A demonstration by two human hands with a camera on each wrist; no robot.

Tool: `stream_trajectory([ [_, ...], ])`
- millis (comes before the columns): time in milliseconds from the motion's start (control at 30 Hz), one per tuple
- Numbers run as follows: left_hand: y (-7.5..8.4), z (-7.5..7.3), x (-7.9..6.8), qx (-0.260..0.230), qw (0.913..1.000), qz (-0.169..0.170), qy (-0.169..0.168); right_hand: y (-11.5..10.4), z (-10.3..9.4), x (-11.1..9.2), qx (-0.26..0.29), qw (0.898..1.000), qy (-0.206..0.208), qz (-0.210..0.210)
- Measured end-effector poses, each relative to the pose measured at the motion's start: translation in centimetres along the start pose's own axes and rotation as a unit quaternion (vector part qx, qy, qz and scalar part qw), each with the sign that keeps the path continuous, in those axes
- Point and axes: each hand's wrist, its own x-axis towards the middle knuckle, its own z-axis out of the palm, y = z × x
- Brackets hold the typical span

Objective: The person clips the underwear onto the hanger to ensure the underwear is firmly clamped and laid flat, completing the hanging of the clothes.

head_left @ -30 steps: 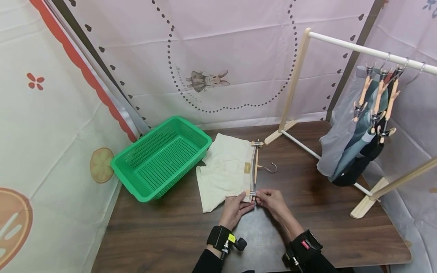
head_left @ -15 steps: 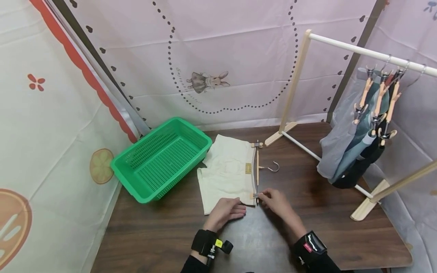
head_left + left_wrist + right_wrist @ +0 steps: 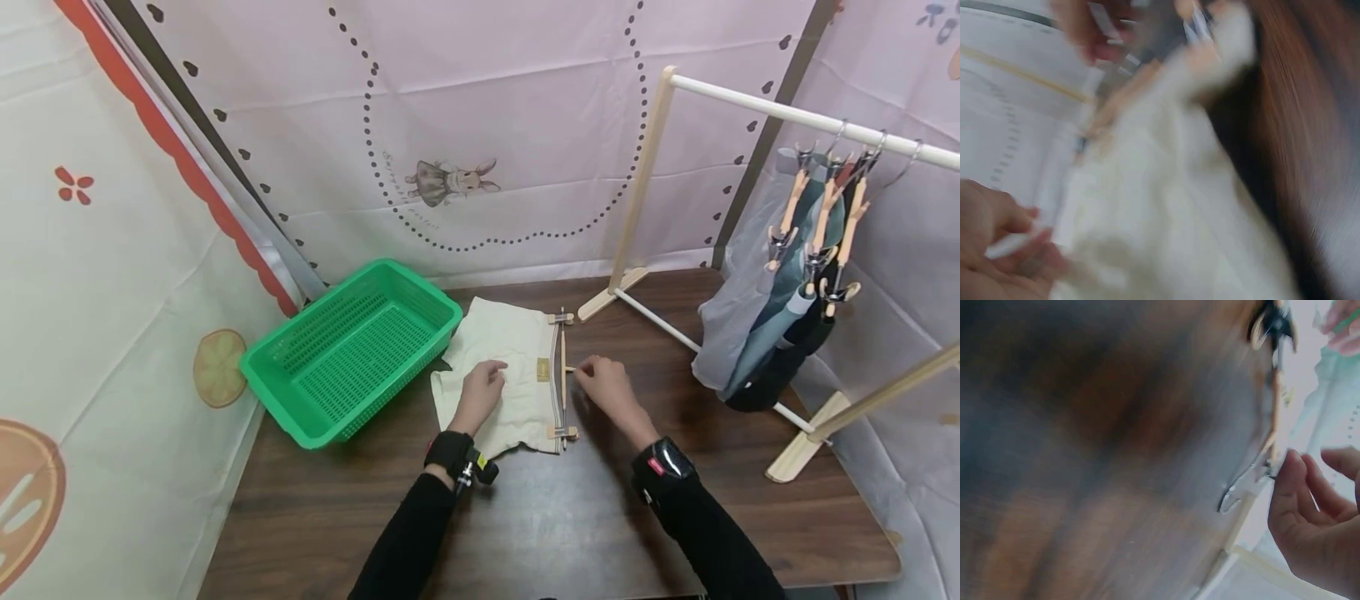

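Observation:
Cream shorts (image 3: 502, 342) lie flat on the table, their striped waistband fastened by two clips to a wooden clip hanger (image 3: 563, 375). Above the shorts hovers my left hand (image 3: 480, 396), fingers loosely bent and holding nothing; the left wrist view is blurred. My right hand (image 3: 611, 387) is beside the middle of the hanger, and in the head view it covers the hook. In the right wrist view the metal hook (image 3: 1230, 499) shows apart from the fingertips, with the thumb and fingers spread and nothing seen between them.
A green plastic basket (image 3: 258, 367) stands to the left of the shorts. At the right, a rack with a white rail (image 3: 757, 104) and wooden legs carries several garments (image 3: 750, 333) on clip hangers. Printed fabric walls (image 3: 510, 100) surround the wooden table (image 3: 315, 517).
My right hand has left the near clip and moved away from me to the hanger's middle. My left hand has left the waistband corner and moved up over the shorts.

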Motion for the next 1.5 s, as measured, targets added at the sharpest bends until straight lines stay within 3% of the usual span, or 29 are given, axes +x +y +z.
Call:
stream_trajectory([
  [133, -1.1, 0.7, 2.8, 0.085, 0.9929, 0.083, -0.001, -0.2, 0.8, 3.6, 0.020, 0.999, 0.045, 0.016],
  [267, -1.4, 1.2, 4.6, 0.210, 0.9660, 0.142, -0.048, -0.5, 1.6, 7.0, 0.037, 0.997, 0.065, 0.015],
  [367, -1.5, 1.6, 5.3, 0.274, 0.9485, 0.130, -0.093, -0.6, 1.8, 9.0, 0.044, 0.998, 0.036, 0.006],
  [533, -1.5, 1.8, 5.7, 0.286, 0.9477, 0.064, -0.127, 0.1, 1.9, 10.8, 0.060, 0.997, -0.046, 0.019],
  [633, -1.1, 1.9, 5.7, 0.281, 0.9486, 0.052, -0.135, 0.5, 1.6, 10.9, 0.129, 0.987, -0.078, 0.045],
  [733, -0.7, 1.9, 5.8, 0.296, 0.9437, 0.049, -0.140, 0.6, 1.2, 10.9, 0.232, 0.966, -0.081, 0.076],
  [833, -0.3, 1.9, 6.0, 0.307, 0.9408, 0.047, -0.135, 0.4, 0.6, 10.9, 0.339, 0.932, -0.061, 0.116],
  [933, 0.0, 2.0, 6.4, 0.294, 0.9496, 0.045, -0.098, 0.0, -0.1, 11.0, 0.414, 0.898, -0.037, 0.146],
  [1033, 0.0, 2.1, 6.6, 0.247, 0.9670, 0.056, -0.029, -0.5, -1.1, 10.6, 0.459, 0.871, -0.022, 0.171],
  [1133, 0.1, 2.3, 6.7, 0.184, 0.9804, 0.063, 0.029, -0.8, -2.2, 9.9, 0.483, 0.855, -0.006, 0.190],
  [1233, 0.5, 2.4, 6.9, 0.155, 0.9859, 0.042, 0.047, -0.1, -2.2, 10.0, 0.496, 0.845, 0.023, 0.198],
  [1300, 1.0, 2.5, 7.2, 0.176, 0.9837, 0.015, 0.034, 1.4, -1.4, 10.9, 0.508, 0.839, 0.040, 0.192],
  [1333, 1.2, 2.6, 7.4, 0.197, 0.9801, 0.004, 0.024, 2.0, -1.0, 11.1, 0.525, 0.830, 0.042, 0.185],
  [1400, 1.6, 2.6, 7.8, 0.243, 0.9699, -0.008, -0.001, 5.3, 1.1, 13.5, 0.558, 0.812, 0.049, 0.165],
  [1500, 2.2, 2.6, 8.6, 0.304, 0.9517, -0.002, -0.045, 10.5, 4.4, 17.6, 0.601, 0.781, 0.035, 0.169],
])
